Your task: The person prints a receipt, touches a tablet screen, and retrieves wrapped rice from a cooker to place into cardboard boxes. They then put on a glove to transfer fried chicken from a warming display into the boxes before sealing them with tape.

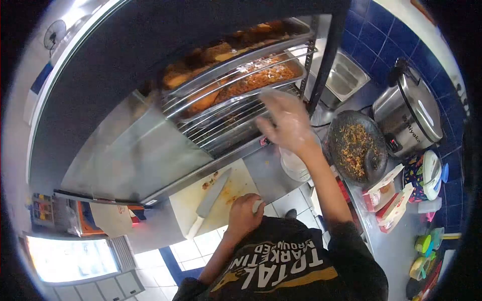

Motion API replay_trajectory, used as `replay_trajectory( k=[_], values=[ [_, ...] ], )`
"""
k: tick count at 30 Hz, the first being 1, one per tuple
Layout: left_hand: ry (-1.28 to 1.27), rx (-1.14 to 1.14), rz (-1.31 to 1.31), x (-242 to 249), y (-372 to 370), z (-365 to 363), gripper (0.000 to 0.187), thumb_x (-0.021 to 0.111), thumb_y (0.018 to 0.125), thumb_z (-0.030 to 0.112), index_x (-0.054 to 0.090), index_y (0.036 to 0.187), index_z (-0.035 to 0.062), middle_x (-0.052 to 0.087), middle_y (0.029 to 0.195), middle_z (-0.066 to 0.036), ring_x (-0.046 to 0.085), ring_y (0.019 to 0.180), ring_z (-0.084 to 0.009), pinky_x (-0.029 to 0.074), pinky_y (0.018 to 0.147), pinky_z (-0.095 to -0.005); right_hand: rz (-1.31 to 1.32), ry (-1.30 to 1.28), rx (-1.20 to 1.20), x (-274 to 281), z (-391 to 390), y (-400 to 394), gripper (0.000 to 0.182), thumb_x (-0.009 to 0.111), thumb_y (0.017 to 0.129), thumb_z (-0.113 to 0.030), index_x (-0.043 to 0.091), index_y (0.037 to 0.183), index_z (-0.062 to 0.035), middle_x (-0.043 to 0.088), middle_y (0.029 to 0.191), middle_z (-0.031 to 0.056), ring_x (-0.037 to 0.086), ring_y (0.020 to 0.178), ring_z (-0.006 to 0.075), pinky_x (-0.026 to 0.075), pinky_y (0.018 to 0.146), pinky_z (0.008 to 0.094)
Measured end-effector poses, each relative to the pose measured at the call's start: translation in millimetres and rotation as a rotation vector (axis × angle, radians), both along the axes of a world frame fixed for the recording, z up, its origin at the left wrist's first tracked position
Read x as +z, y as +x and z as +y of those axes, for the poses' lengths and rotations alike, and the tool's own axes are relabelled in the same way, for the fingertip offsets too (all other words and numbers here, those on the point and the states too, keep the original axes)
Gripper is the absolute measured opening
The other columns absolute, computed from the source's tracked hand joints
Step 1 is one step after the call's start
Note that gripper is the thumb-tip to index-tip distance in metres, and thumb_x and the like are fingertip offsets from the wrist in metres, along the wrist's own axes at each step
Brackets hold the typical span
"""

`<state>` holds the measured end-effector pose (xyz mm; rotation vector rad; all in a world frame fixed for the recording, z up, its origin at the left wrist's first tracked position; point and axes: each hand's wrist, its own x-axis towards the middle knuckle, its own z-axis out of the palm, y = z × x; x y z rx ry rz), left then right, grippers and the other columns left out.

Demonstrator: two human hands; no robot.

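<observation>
My right hand (pixel 288 123), in a thin clear plastic glove and blurred by motion, is raised in front of the wire racks (pixel 226 95) of a food warmer. Its thumb and fingers are apart with nothing seen in them. Behind it, a metal tray (pixel 261 80) holds reddish-brown food. My left hand (pixel 245 215) is low by my chest, at the edge of a cutting board (pixel 241 175). Its fingers curl round a small pale thing, mostly hidden. A knife with a white handle (pixel 213 198) lies on the board, beside brown food scraps.
On the right counter stand a stone mortar (pixel 357 145) with chopped reddish seasoning, a steel rice cooker (pixel 409 110), open red-and-white boxes (pixel 389 198) and a patterned container (pixel 422 175). A white tub (pixel 295 165) is below my right forearm. A steel pan (pixel 346 75) sits behind.
</observation>
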<state>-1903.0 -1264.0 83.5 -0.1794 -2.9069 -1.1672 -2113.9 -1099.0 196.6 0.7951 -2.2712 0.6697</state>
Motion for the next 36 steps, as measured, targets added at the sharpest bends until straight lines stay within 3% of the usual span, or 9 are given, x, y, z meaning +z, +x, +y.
replay_trajectory(
  k=[6, 8, 11, 18, 20, 25, 28, 32, 36],
  values=[
    [0.311, 0.194, 0.044, -9, -6, -39, 0.023, 0.068, 0.089, 0.012, 0.067, 0.11, 0.0031, 0.071, 0.105, -0.017, 0.07, 0.096, -0.033, 0.054, 0.087, -0.0365, 0.184, 0.328, -0.12, -5, -57, -48, 0.023, 0.07, 0.081, -0.022, 0.069, 0.1, -0.0089, 0.065, 0.094, 0.0098, 0.063, 0.099, 0.0281, 0.05, 0.088, 0.0406],
    [0.412, 0.179, 0.062, -4, -16, -51, 0.022, 0.065, 0.091, 0.01, 0.066, 0.112, 0.0023, 0.071, 0.105, -0.013, 0.07, 0.093, -0.0236, 0.054, 0.084, -0.0328, 0.158, 0.513, -0.126, -7, -56, -64, 0.012, 0.067, 0.079, -0.015, 0.069, 0.089, -0.008, 0.067, 0.088, 0.0102, 0.065, 0.092, 0.0298, 0.053, 0.084, 0.0404],
    [0.636, 0.233, 0.068, 9, -40, -64, 0.021, 0.057, 0.097, 0.007, 0.062, 0.117, 0.0008, 0.069, 0.109, -0.008, 0.066, 0.091, -0.0126, 0.053, 0.08, -0.0278, 0.313, 0.394, 0.058, -5, -35, -69, 0.007, 0.065, 0.076, -0.011, 0.067, 0.081, -0.0071, 0.066, 0.083, 0.0113, 0.066, 0.086, 0.0304, 0.054, 0.078, 0.0404],
    [1.066, 0.331, 0.087, 63, -88, -64, 0.024, 0.054, 0.105, 0.022, 0.056, 0.117, 0.0011, 0.069, 0.099, -0.012, 0.067, 0.082, -0.0153, 0.055, 0.072, -0.028, 0.106, 0.544, -0.093, 20, 5, -19, 0.008, 0.065, 0.076, -0.009, 0.068, 0.083, -0.0069, 0.065, 0.084, 0.0124, 0.065, 0.088, 0.0308, 0.055, 0.077, 0.0405],
    [1.162, 0.364, -0.03, 68, -91, -62, 0.025, 0.053, 0.106, 0.027, 0.054, 0.096, 0.0039, 0.068, 0.08, -0.01, 0.064, 0.065, -0.0135, 0.052, 0.06, -0.0266, 0.053, 0.554, -0.076, 27, 9, -11, 0.01, 0.067, 0.075, -0.009, 0.068, 0.085, -0.007, 0.064, 0.086, 0.0129, 0.065, 0.089, 0.0309, 0.055, 0.076, 0.0413],
    [1.059, 0.339, 0.094, 65, -90, -60, 0.033, 0.051, 0.107, 0.027, 0.047, 0.08, 0.0086, 0.058, 0.061, -0.004, 0.054, 0.051, -0.0101, 0.043, 0.049, -0.025, -0.156, 0.32, 0.159, 47, -14, -8, 0.052, 0.067, 0.08, -0.014, 0.058, 0.13, -0.0035, 0.061, 0.103, 0.0224, 0.059, 0.102, 0.0397, 0.049, 0.092, 0.0484],
    [1.127, 0.355, 0.125, 62, -90, -54, 0.033, 0.051, 0.107, 0.027, 0.047, 0.079, 0.0097, 0.055, 0.059, -0.002, 0.049, 0.048, -0.009, 0.039, 0.046, -0.0251, -0.032, 0.148, 0.297, 41, -54, -15, 0.053, 0.073, 0.079, -0.019, 0.06, 0.13, -0.0067, 0.062, 0.108, 0.0222, 0.059, 0.104, 0.0383, 0.048, 0.093, 0.0478],
    [1.27, 0.396, 0.093, 73, -90, -53, 0.03, 0.052, 0.106, 0.025, 0.048, 0.081, 0.0107, 0.054, 0.059, -0.002, 0.047, 0.048, -0.009, 0.037, 0.046, -0.0253, 0.004, 0.262, 0.293, 41, -58, -23, 0.056, 0.079, 0.078, -0.025, 0.062, 0.129, -0.0094, 0.063, 0.11, 0.0195, 0.059, 0.109, 0.0372, 0.049, 0.094, 0.0453],
    [1.264, 0.358, 0.123, 71, -87, -52, 0.028, 0.054, 0.105, 0.027, 0.05, 0.082, 0.0107, 0.053, 0.061, -0.002, 0.049, 0.052, -0.0111, 0.039, 0.048, -0.0254, -0.248, 0.323, 0.18, 50, -49, -15, 0.048, 0.083, 0.074, -0.029, 0.067, 0.114, -0.0072, 0.066, 0.108, 0.0169, 0.061, 0.108, 0.0365, 0.051, 0.093, 0.0432]
  ],
)
